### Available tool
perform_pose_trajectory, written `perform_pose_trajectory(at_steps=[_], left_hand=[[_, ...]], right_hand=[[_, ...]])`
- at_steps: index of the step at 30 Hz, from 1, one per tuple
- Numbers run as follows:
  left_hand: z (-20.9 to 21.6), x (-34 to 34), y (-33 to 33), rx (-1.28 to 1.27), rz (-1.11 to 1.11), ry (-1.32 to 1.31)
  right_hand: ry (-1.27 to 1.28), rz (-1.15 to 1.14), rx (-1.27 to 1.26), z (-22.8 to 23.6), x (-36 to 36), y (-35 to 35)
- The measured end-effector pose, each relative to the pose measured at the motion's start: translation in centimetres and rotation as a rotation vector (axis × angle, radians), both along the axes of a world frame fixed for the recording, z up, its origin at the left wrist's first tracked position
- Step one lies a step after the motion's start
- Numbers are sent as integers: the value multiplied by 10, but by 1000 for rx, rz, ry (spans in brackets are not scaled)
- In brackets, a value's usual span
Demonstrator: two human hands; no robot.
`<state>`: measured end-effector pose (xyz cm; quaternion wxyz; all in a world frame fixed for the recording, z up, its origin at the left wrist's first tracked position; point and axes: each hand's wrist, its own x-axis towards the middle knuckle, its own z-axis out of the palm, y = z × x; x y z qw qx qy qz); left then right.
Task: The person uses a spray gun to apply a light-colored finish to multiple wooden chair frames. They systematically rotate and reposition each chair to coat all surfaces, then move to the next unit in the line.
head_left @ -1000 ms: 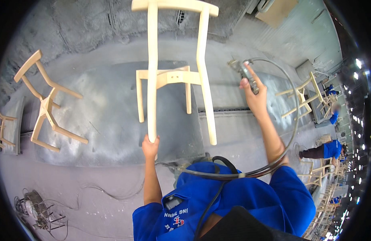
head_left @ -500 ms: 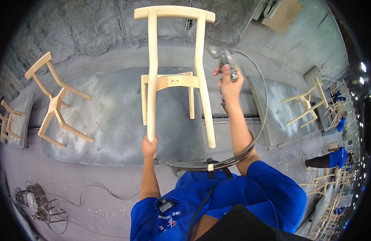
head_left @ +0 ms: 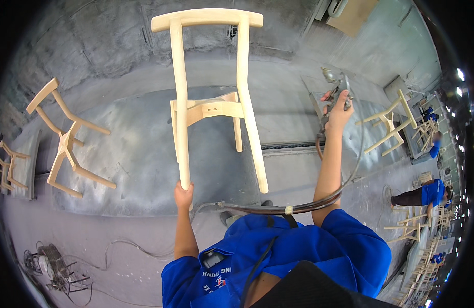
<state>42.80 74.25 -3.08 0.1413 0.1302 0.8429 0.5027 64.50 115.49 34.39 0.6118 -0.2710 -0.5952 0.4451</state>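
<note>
One pale, seatless wooden chair (head_left: 224, 109) occupies the upper centre of the frame, long axis running top to bottom. The left hand (head_left: 184, 196), nearer, is wrapped around one leg's lower end; the right hand (head_left: 339, 114), right of centre with the chair apart to its left, grips a grey metal spray gun (head_left: 343, 83).

The chair (head_left: 226, 109) is cream, the shirt (head_left: 293, 244) blue.
</note>
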Motion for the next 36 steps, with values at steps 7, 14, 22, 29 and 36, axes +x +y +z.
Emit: perform_pose_trajectory(at_steps=[7,14,22,29,36], left_hand=[[3,18,-9,-50,47,8],[0,31,-19,-102,54,-6],[-16,35,-23,-96,39,-40],[-21,39,-24,-93,56,-18],[-22,43,-28,-101,70,-44]], right_hand=[[-375,-75,619,53,12,25],[-857,407,626,143,29,20],[-964,191,1122,206,19,-7],[-975,337,1102,217,2,-37],[-1037,525,913,220,-12,-55]])
